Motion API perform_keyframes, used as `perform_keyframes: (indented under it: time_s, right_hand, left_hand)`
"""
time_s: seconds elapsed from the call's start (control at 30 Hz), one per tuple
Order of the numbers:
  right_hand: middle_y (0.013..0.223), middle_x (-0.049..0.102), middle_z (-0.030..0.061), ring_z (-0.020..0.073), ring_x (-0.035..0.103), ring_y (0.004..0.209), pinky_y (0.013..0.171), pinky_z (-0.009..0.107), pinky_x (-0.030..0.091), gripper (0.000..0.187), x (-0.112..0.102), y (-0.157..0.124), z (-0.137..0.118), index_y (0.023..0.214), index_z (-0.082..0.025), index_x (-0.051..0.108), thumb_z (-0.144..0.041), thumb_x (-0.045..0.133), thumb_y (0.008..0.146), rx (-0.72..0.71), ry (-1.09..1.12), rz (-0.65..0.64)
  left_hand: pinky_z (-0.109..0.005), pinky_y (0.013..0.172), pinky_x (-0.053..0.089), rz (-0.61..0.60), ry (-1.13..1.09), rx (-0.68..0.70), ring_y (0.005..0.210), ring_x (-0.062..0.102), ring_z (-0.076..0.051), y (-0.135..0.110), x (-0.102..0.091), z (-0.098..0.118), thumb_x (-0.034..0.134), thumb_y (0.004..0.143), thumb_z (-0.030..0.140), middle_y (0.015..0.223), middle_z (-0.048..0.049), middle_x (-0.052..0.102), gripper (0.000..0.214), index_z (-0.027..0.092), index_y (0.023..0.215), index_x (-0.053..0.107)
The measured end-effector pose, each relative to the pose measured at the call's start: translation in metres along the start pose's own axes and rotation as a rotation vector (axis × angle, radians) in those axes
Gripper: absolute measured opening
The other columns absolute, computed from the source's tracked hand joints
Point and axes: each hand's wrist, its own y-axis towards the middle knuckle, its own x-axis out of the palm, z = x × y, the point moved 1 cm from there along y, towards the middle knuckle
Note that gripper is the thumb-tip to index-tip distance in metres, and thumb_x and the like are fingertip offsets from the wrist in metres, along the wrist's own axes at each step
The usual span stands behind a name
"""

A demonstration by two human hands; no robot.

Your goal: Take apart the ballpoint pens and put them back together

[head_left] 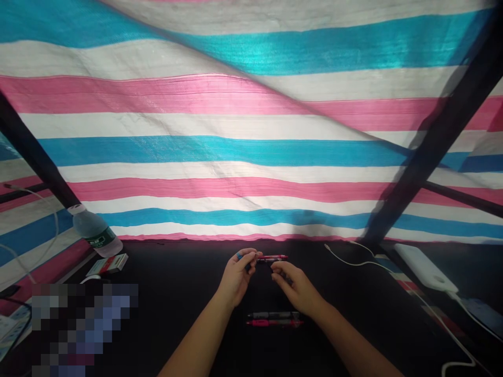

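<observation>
My left hand (237, 277) is closed, its thumb and fingers pinching what looks like a blue pen part (239, 255); most of it is hidden by the fingers. To its right, my right hand (296, 287) is also closed, with a small dark piece (271, 268) at its fingertips, too dim to name. A gap separates the two hands. Just behind them lies a red pen (277, 257) with another pen close against it. Nearer to me, a black pen (273, 315) and a red pen (271, 323) lie side by side on the black table (176, 309).
At the left stand a water bottle (96, 230) and a small box (108, 264). On the right lie a white power bank (426, 267) and a white cable (420, 301). A striped tarp (236, 152) hangs behind the table, with dark poles at both sides.
</observation>
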Motion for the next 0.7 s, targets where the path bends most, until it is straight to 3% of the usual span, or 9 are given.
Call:
perform_keyframes:
  time_s: [0.5, 0.7]
  right_hand:
    - [0.105, 0.071, 0.0082, 0.0245, 0.066, 0.094, 0.085, 0.037, 0.052, 0.020, 0.0016, 0.0005, 0.0023, 0.113, -0.023, 0.066, -0.033, 0.054, 0.101, 0.006, -0.001, 0.010]
    - [0.103, 0.071, 0.0070, 0.0238, 0.066, 0.092, 0.083, 0.036, 0.052, 0.018, 0.0004, 0.0015, -0.0008, 0.110, -0.023, 0.067, -0.032, 0.055, 0.100, 0.010, 0.006, 0.007]
  left_hand:
    - [-0.019, 0.054, 0.034, -0.011, 0.062, 0.045, 0.064, 0.051, -0.009, -0.0029, 0.0033, 0.0022, 0.085, 0.072, 0.025, 0.089, -0.0107, 0.076, 0.023, 0.013, 0.089, 0.074]
    - [-0.022, 0.058, 0.034, -0.013, 0.326, 0.155, 0.062, 0.048, -0.009, -0.0025, -0.0008, 0.0026, 0.082, 0.078, 0.034, 0.083, -0.0047, 0.073, 0.023, 0.016, 0.091, 0.077]
